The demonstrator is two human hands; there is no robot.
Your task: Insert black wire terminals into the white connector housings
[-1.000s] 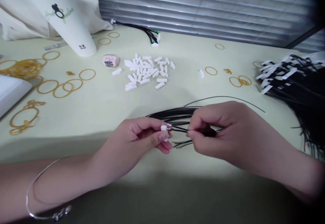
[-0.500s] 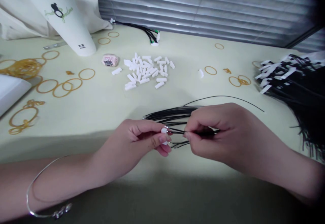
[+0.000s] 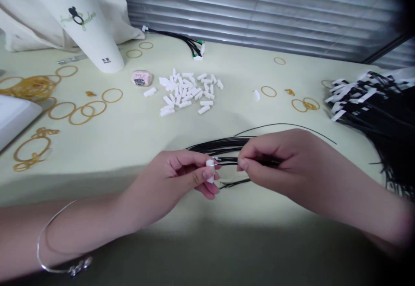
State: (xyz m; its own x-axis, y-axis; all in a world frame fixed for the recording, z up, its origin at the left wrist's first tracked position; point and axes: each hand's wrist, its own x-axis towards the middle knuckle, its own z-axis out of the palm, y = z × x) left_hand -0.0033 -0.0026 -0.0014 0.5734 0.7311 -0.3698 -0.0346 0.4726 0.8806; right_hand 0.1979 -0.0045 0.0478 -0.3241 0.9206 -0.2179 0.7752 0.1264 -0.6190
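Head view, from the left: the corner of a white box [image 3: 14,115] lies at the edge of the pale surface [image 3: 129,134], with yellow rubber bands [image 3: 78,113] scattered loose around it. Behind them stands a white cone-shaped object [image 3: 94,30] with a small printed logo. Just right of it sits a small pink item [image 3: 141,78], and beside that a heap of white connectors [image 3: 186,93]. A finished cable harness [image 3: 191,43] lies farther back, near the blinds.

Nearer the camera, the left hand [image 3: 171,182], with a thin bracelet [image 3: 55,260] on its wrist, pinches a small white connector [image 3: 210,165] between thumb and forefinger; the other fingers are curled under. A black wire [image 3: 227,160] runs from that connector to the right hand [image 3: 282,165], which grips it between thumb and forefinger just beside the connector. Behind both hands a loose bundle of black wires [image 3: 220,144] rests on the surface, passing under the right hand.

At the far right lies a large pile of black wires with white ends [image 3: 376,104].
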